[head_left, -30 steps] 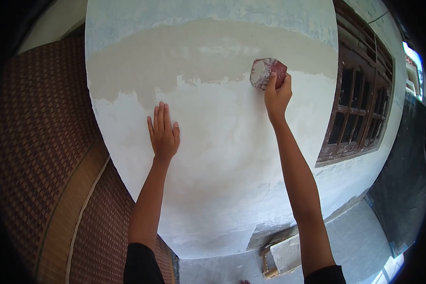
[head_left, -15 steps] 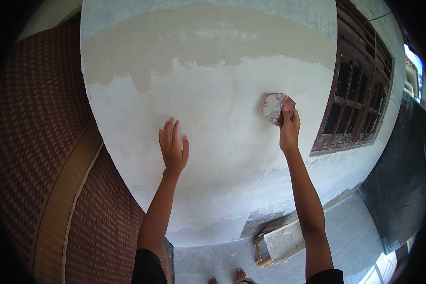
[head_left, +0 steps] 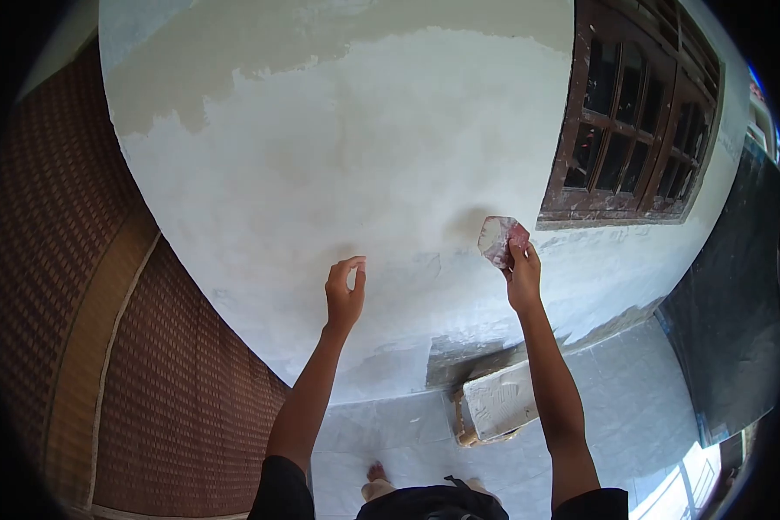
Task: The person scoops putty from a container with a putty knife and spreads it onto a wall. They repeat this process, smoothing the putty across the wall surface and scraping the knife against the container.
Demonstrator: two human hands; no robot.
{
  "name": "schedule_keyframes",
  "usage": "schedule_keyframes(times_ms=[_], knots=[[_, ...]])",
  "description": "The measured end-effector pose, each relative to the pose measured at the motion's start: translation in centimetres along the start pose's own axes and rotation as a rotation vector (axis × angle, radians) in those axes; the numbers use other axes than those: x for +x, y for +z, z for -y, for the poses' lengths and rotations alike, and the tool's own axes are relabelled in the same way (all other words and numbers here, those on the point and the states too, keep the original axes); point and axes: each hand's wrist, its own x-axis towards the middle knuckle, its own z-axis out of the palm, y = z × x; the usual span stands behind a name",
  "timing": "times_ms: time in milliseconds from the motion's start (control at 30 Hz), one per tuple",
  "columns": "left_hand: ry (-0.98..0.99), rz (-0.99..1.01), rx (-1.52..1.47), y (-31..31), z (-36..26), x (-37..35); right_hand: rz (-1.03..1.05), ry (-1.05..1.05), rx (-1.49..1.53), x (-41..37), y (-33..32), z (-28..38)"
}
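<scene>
My right hand (head_left: 523,276) grips a flat, reddish angular scraper (head_left: 500,241) smeared with pale paste, its blade raised in front of the wall. The wall (head_left: 321,173) is whitish, with a beige-grey band across its upper part. My left hand (head_left: 346,292) is in front of the wall to the left, its fingers curled toward the thumb. Thumb and fingertips come close together there, and whether something small is between them is too small to tell.
A brown wooden window (head_left: 620,130) is at the upper right. A woven brown screen (head_left: 173,373) stands at the left. On the grey floor (head_left: 364,433), a white-topped box-like piece (head_left: 501,400) lies by the wall's foot. A dark sheet (head_left: 724,312) hangs at the right.
The view has tilted down and right. My left hand has gone from spread fingers to curled ones. My right hand with the scraper is lower in view, nearer the window's bottom edge.
</scene>
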Motion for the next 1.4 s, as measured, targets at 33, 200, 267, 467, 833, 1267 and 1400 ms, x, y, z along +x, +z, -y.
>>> schedule_keyframes(times_ms=[33,200,267,467,833,1267,1400], knots=[[-0.102,0.014,-0.075,1.3,-0.8,-1.3,-0.007,0.015,-0.006,-0.4,-1.9,0.0],[-0.393,0.044,-0.242,9.2,-5.1,-9.7,-0.041,0.18,-0.062,-2.7,-12.8,-0.8],[-0.529,0.074,-0.287,12.0,-7.1,-13.5,-0.081,0.255,-0.083,-4.0,-16.9,-1.2],[-0.766,0.195,-0.324,18.1,-11.9,-26.3,-0.12,0.379,-0.163,-6.8,-28.2,-3.6],[-1.127,0.307,-0.25,23.1,-13.1,-44.2,-0.192,0.595,-0.405,-12.3,-42.6,-11.5],[-1.203,0.416,-0.093,30.1,-10.6,-62.9,0.151,0.341,-1.127,-15.5,-55.2,-23.2],[-1.222,0.399,-0.046,31.8,-9.4,-65.3,0.257,0.122,-1.161,-14.1,-56.2,-26.4]])
